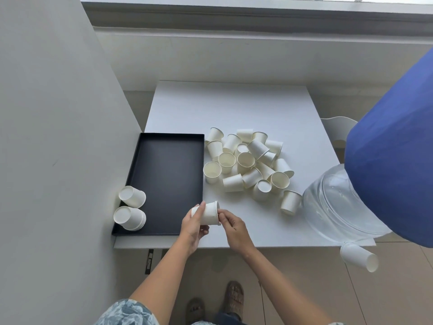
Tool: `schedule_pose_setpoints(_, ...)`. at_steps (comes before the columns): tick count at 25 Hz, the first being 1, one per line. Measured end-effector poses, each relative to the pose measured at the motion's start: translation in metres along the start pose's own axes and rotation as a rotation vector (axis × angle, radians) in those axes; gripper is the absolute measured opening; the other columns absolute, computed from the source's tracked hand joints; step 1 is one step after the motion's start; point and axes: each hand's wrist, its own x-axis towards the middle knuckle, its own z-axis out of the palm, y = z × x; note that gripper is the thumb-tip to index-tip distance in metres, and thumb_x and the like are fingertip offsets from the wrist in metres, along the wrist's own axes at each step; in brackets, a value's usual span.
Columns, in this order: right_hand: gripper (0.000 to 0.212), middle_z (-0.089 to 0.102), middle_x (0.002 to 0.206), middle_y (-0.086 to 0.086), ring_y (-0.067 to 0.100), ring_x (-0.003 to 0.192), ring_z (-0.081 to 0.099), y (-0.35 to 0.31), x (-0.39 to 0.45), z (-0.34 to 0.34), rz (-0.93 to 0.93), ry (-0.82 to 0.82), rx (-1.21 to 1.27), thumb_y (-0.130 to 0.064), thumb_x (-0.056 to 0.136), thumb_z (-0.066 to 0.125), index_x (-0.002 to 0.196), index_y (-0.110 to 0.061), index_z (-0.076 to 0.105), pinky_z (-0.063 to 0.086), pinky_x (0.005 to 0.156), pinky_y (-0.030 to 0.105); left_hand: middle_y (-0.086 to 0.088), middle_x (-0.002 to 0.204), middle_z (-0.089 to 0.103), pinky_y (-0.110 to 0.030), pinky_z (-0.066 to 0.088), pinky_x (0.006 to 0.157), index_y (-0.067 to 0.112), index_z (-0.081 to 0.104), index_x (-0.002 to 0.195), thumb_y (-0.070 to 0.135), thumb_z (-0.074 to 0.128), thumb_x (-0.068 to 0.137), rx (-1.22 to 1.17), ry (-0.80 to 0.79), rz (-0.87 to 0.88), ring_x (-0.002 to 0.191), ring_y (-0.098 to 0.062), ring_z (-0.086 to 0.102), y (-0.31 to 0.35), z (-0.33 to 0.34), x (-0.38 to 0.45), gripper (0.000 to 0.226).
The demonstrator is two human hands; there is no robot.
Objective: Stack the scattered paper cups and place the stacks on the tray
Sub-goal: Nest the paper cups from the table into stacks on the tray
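A black tray [168,170] lies on the left part of the white table [234,109]. Two upside-down cup stacks stand at its near-left corner: one [132,196] behind, one [130,218] in front. A heap of several loose white paper cups [248,163] lies right of the tray. My left hand [193,225] grips a short cup stack [208,213] lying on its side just above the table, near the tray's near-right corner. My right hand [232,225] touches that stack's rim with its fingertips.
A grey wall [58,137] runs close along the tray's left side. A clear water bottle [337,207] under a blue cover [393,160] stands at the table's right. One paper cup [359,256] lies at the table's near-right corner. My feet [215,303] show below.
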Motion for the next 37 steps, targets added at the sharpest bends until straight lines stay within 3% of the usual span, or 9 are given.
schedule_pose_setpoints(3,0.018,0.074,0.110,-0.001,0.017,0.105,0.066,-0.006,0.019,-0.043,0.008,0.181,-0.122,-0.018,0.099,0.063,0.116,-0.019,0.069,0.051,0.097,0.027,-0.007,0.085,0.060,-0.025,0.040,0.045,0.015,0.061,0.125,0.049,0.073,0.086,-0.032,0.011,-0.011,0.055,-0.016,0.046,0.002,0.001,0.000,0.053)
schedule_pose_setpoints(7,0.050,0.051,0.134,0.020,0.038,0.126,0.047,0.001,0.051,-0.132,0.243,0.459,-0.726,-0.013,0.088,0.072,0.130,0.003,0.051,0.034,0.109,0.040,-0.007,0.085,0.058,-0.024,0.038,0.042,0.016,0.062,0.121,0.049,0.074,0.085,-0.028,0.042,-0.001,0.053,-0.015,0.044,0.006,-0.003,-0.001,0.051)
schedule_pose_setpoints(12,0.056,0.031,0.147,0.016,0.042,0.121,0.056,0.013,0.062,-0.176,0.390,0.352,-0.883,-0.002,0.091,0.059,0.140,0.002,0.034,0.049,0.095,0.046,-0.006,0.085,0.059,-0.024,0.039,0.045,0.018,0.063,0.116,0.047,0.075,0.085,-0.024,0.070,-0.009,0.055,-0.015,0.045,0.002,-0.006,-0.005,0.044)
schedule_pose_setpoints(20,0.049,0.040,0.138,0.012,0.032,0.124,0.054,0.035,0.041,-0.141,0.468,0.196,-1.106,-0.010,0.094,0.061,0.136,-0.008,0.036,0.052,0.088,0.041,-0.006,0.083,0.059,-0.026,0.039,0.045,0.018,0.062,0.112,0.046,0.074,0.087,-0.002,0.086,0.006,0.056,-0.017,0.045,0.004,-0.005,-0.008,0.040)
schedule_pose_setpoints(23,0.047,0.043,0.139,0.011,0.030,0.130,0.046,0.040,0.035,-0.121,0.487,0.188,-1.024,-0.020,0.095,0.060,0.135,-0.006,0.040,0.050,0.094,0.041,-0.006,0.083,0.059,-0.025,0.040,0.045,0.018,0.062,0.111,0.046,0.073,0.087,0.008,0.100,0.007,0.055,-0.016,0.046,0.003,-0.004,-0.010,0.038)
schedule_pose_setpoints(27,0.068,0.043,0.143,0.018,0.039,0.135,0.039,0.037,0.037,-0.089,0.574,0.341,-0.488,-0.036,0.090,0.066,0.138,0.004,0.038,0.040,0.104,0.043,-0.006,0.083,0.060,-0.026,0.042,0.046,0.019,0.063,0.110,0.048,0.073,0.086,0.017,0.102,0.006,0.057,-0.018,0.047,0.002,-0.006,-0.011,0.039)
schedule_pose_setpoints(31,0.032,0.055,0.136,0.015,0.036,0.131,0.042,0.032,0.040,-0.061,0.542,0.449,-0.413,-0.020,0.102,0.043,0.128,-0.003,0.052,0.041,0.101,0.045,-0.007,0.086,0.061,-0.028,0.046,0.049,0.020,0.062,0.108,0.049,0.075,0.085,-0.001,0.117,-0.004,0.062,-0.020,0.049,0.000,-0.011,-0.010,0.039)
schedule_pose_setpoints(34,0.021,0.063,0.105,0.014,0.034,0.106,0.053,0.024,0.035,-0.036,0.314,0.444,-0.296,-0.014,0.105,0.038,0.103,-0.005,0.057,0.043,0.086,0.040,-0.005,0.088,0.064,-0.030,0.051,0.055,0.021,0.061,0.107,0.049,0.074,0.085,-0.018,0.152,0.016,0.066,-0.021,0.056,0.001,-0.015,-0.008,0.038)
schedule_pose_setpoints(37,0.020,0.057,0.079,0.002,0.022,0.076,0.049,0.009,0.024,-0.010,0.089,0.297,-0.191,-0.014,0.105,0.044,0.092,-0.007,0.057,0.037,0.069,0.034,-0.005,0.088,0.064,-0.029,0.051,0.053,0.020,0.058,0.106,0.046,0.071,0.089,-0.030,0.185,0.043,0.063,-0.019,0.058,0.003,-0.016,-0.007,0.034)
